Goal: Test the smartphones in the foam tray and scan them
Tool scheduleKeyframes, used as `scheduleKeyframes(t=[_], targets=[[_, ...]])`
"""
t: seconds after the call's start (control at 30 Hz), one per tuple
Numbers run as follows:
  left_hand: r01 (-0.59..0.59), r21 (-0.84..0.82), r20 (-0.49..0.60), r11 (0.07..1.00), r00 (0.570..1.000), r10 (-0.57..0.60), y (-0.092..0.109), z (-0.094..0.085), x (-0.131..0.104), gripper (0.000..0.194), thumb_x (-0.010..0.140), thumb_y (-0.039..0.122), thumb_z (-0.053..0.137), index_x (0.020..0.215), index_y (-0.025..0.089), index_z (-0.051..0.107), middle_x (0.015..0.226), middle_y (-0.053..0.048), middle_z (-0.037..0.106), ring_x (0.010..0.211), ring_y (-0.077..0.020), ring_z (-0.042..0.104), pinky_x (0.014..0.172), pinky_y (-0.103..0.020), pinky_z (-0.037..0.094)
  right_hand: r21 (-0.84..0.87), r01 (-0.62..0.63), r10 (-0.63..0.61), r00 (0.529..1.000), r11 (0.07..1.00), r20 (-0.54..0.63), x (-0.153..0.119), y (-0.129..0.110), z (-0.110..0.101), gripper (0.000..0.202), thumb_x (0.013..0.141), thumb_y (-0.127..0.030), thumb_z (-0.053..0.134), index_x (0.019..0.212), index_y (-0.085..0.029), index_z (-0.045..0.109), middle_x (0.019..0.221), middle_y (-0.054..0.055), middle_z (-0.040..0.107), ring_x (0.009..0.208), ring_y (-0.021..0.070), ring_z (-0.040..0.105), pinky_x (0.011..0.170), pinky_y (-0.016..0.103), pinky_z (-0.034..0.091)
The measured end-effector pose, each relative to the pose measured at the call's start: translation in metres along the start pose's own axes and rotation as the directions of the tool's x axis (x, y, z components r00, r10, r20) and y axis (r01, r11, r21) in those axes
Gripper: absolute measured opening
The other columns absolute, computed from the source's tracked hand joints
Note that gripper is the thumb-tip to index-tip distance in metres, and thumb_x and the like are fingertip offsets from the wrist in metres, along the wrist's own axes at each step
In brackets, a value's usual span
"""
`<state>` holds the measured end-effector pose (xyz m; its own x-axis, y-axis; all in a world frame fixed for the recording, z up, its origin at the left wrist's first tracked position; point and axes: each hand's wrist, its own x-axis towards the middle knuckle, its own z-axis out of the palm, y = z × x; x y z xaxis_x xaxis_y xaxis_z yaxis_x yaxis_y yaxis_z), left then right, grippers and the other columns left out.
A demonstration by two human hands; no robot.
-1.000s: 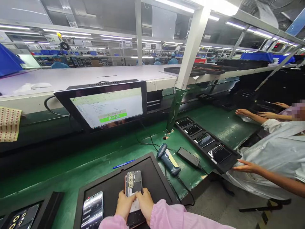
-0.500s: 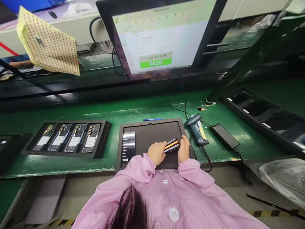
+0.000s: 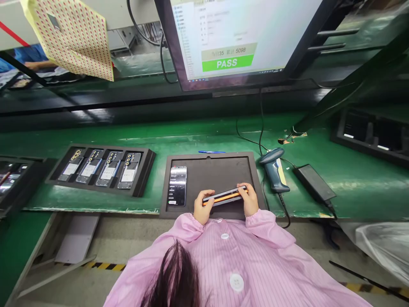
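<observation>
The green bench (image 3: 179, 136) stretches right across the scene; take the black tray (image 3: 220, 168) near its front edge as the middle of the clock, and the pink smock (image 3: 220, 260) fills six o'clock; up at twelve the monitor (image 3: 236, 42) shines, PASS in white letters on a green bar (image 3: 228, 63); at nine o'clock lies the slotted tray (image 3: 145, 175), four phones (image 3: 108, 169) lined up in it, backs upward; at ten hangs the dotted sheet (image 3: 73, 47), yellow with red marks; between two and three, a dark tray (image 3: 361, 145) sits at the edge of view.

Now the smaller stuff; out at three o'clock rests the adapter (image 3: 315, 183), and nearer in, just beside the black tray, the scanner (image 3: 274, 170), handle towards the front; on the black tray's nine o'clock side a lit phone (image 3: 177, 187) lies flat, screen up; over its four o'clock side comes the device (image 3: 225, 196), turned edge-on with an orange band showing; the left hand (image 3: 203, 207) grips its nine o'clock end, thumb on the near side; the right hand (image 3: 250, 201) grasps the three o'clock end; whether the device touches the black tray, I cannot tell; smallest of all, the blue pen (image 3: 211, 152) lies at twelve, just beyond the black tray's rim.
</observation>
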<state>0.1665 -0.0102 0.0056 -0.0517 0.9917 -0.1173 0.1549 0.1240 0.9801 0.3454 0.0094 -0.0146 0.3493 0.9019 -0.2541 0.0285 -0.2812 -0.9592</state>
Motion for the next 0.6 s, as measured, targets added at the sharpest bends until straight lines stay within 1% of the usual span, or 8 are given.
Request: scheduleKeyframes(t=[0.07, 0.17, 0.23, 0.33, 0.37, 0.5, 0.6], targets=[[-0.008, 0.017, 0.001, 1.000, 1.000, 0.008, 0.000, 0.000, 0.000, 0.016, 0.078, 0.028, 0.051, 0.086, 0.016, 0.058, 0.095, -0.006, 0.067, 0.095, -0.0170, 0.061, 0.092, -0.032, 0.044, -0.029, -0.034, 0.035, 0.999, 0.999, 0.019, 0.003, -0.006, -0.004, 0.034, 0.062, -0.048, 0.062, 0.078, -0.019, 0.056, 0.087, 0.005, 0.064, 0.084, 0.0211, 0.058, 0.082, 0.035, 0.042], [-0.006, 0.064, -0.030, 0.998, 1.000, 0.008, 0.002, 0.001, 0.000, 0.014, 0.075, 0.025, 0.052, 0.082, 0.016, 0.060, 0.089, -0.005, 0.068, 0.089, -0.0164, 0.062, 0.087, -0.030, 0.046, -0.062, -0.062, 0.067, 0.995, 0.996, 0.075, 0.010, -0.016, -0.009, 0.036, 0.055, -0.047, 0.066, 0.076, -0.019, 0.057, 0.083, 0.005, 0.066, 0.082, 0.0220, 0.060, 0.081, 0.036, 0.044], [-0.011, 0.086, -0.045, 0.996, 0.999, 0.015, 0.003, 0.003, -0.001, 0.013, 0.073, 0.023, 0.053, 0.081, 0.016, 0.061, 0.086, -0.005, 0.068, 0.085, -0.0159, 0.062, 0.083, -0.029, 0.047, -0.083, -0.056, 0.065, 0.992, 0.995, 0.110, 0.013, -0.023, -0.012, 0.037, 0.052, -0.047, 0.067, 0.075, -0.019, 0.059, 0.082, 0.006, 0.067, 0.086, 0.0239, 0.060, 0.085, 0.038, 0.043], [-0.032, 0.089, -0.043, 0.996, 0.998, 0.035, 0.002, 0.005, -0.003, 0.013, 0.070, 0.019, 0.054, 0.080, 0.015, 0.062, 0.083, -0.004, 0.068, 0.080, -0.0149, 0.063, 0.078, -0.027, 0.048, -0.127, -0.041, 0.058, 0.989, 0.991, 0.137, 0.014, -0.028, -0.016, 0.036, 0.050, -0.047, 0.067, 0.072, -0.017, 0.063, 0.082, 0.009, 0.068, 0.089, 0.0278, 0.060, 0.091, 0.044, 0.039], [-0.032, 0.087, -0.047, 0.996, 0.998, 0.036, 0.001, 0.006, -0.004, 0.013, 0.070, 0.018, 0.055, 0.080, 0.015, 0.063, 0.083, -0.004, 0.069, 0.079, -0.0147, 0.063, 0.078, -0.026, 0.048, -0.142, -0.042, 0.062, 0.988, 0.989, 0.144, 0.015, -0.027, -0.017, 0.038, 0.050, -0.047, 0.067, 0.072, -0.017, 0.064, 0.083, 0.010, 0.068, 0.088, 0.0288, 0.060, 0.091, 0.045, 0.040], [-0.004, 0.084, -0.099, 0.996, 0.995, 0.013, -0.003, 0.010, -0.005, 0.016, 0.065, 0.015, 0.059, 0.079, 0.016, 0.067, 0.080, -0.003, 0.069, 0.074, -0.0138, 0.061, 0.074, -0.025, 0.047, -0.209, -0.093, 0.127, 0.980, 0.973, 0.155, 0.022, -0.023, -0.019, 0.049, 0.044, -0.054, 0.067, 0.079, -0.019, 0.064, 0.086, 0.010, 0.071, 0.092, 0.0308, 0.062, 0.085, 0.039, 0.047], [0.043, 0.074, -0.133, 0.996, 0.991, -0.033, -0.005, 0.013, -0.006, 0.018, 0.061, 0.014, 0.062, 0.077, 0.016, 0.070, 0.076, -0.002, 0.069, 0.068, -0.0126, 0.058, 0.069, -0.023, 0.045, -0.255, -0.111, 0.161, 0.970, 0.961, 0.184, 0.029, -0.020, -0.022, 0.060, 0.042, -0.057, 0.067, 0.089, -0.020, 0.062, 0.090, 0.011, 0.071, 0.097, 0.0337, 0.062, 0.081, 0.041, 0.051]])
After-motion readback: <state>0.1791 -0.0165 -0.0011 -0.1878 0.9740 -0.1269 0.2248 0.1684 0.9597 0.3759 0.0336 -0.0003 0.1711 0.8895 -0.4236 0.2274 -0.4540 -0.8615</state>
